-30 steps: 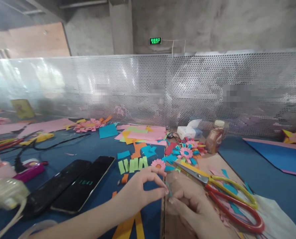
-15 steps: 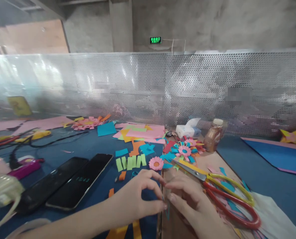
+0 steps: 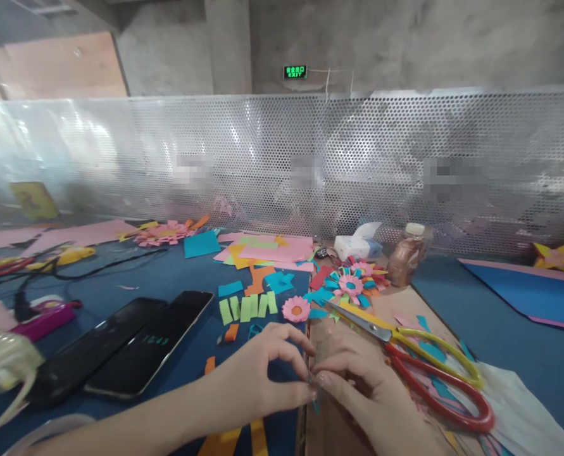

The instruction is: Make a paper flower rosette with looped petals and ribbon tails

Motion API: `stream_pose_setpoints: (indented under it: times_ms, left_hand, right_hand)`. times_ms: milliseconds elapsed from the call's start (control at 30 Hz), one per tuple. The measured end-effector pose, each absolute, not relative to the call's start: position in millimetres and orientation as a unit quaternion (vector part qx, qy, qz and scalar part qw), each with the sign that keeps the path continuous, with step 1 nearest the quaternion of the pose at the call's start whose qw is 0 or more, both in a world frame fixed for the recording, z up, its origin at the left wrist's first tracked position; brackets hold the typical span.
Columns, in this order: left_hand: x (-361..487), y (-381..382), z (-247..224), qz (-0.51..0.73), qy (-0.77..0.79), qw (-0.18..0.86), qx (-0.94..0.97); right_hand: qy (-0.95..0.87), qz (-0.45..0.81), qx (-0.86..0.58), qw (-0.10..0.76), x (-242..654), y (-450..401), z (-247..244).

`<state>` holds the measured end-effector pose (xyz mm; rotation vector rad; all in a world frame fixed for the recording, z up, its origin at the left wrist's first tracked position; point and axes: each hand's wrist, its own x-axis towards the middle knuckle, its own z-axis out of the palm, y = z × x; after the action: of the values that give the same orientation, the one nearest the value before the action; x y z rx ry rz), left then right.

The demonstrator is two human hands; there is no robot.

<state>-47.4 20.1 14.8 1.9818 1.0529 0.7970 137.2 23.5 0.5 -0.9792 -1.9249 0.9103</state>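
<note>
Pinching a thin blue strip (image 3: 316, 405) between thumb and fingers, the person's left hand (image 3: 282, 367) hovers near the line where the blue tabletop (image 3: 187, 272) meets a brown board (image 3: 328, 438). The strip's lower end shows just below the left thumb. The right hand (image 3: 364, 380) is close beside, its thumb and index finger bent toward the same strip; whether they clamp it cannot be told, since the fingers cover that spot.

Just beyond the left hand lies a pink paper flower (image 3: 295, 309) with an orange centre, and left of it a row of light green paper pieces (image 3: 248, 308). Scissors (image 3: 383, 334) with red and yellow handles lie beside the right hand, blades pointing away toward a pink and blue flower (image 3: 350, 285). Farther back stands a bottle (image 3: 407, 256) with a pale cap. A phone (image 3: 168, 329) lies left of the left hand.
</note>
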Motion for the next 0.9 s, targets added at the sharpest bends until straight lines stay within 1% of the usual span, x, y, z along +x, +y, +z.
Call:
stream_pose_setpoints:
  times_ms: [200,300,533,733,900]
  left_hand:
    - [-47.1,21.2,11.4,0.321,0.409,0.365,0.772]
    - [-45.9,20.9,9.2,0.326,0.410,0.351,0.776]
    - [-38.9,17.7,13.2,0.297,0.440,0.314,0.787]
    - [-39.8,19.8,8.0,0.329,0.431,0.302,0.784]
    - [-41.2,21.2,9.9,0.327,0.429,0.318,0.780]
  right_hand:
    - [-0.765,0.353,-0.391,0.371,140.0,27.0,-2.3]
    - [-0.747,0.359,-0.417,0.373,140.6,25.2,-0.7]
    - [-0.691,0.412,-0.453,0.385,135.7,26.7,-0.7]
    - [-0.646,0.450,-0.480,0.387,134.1,24.9,-4.0]
    - [-0.650,0.412,-0.478,0.423,135.5,20.9,-2.4]
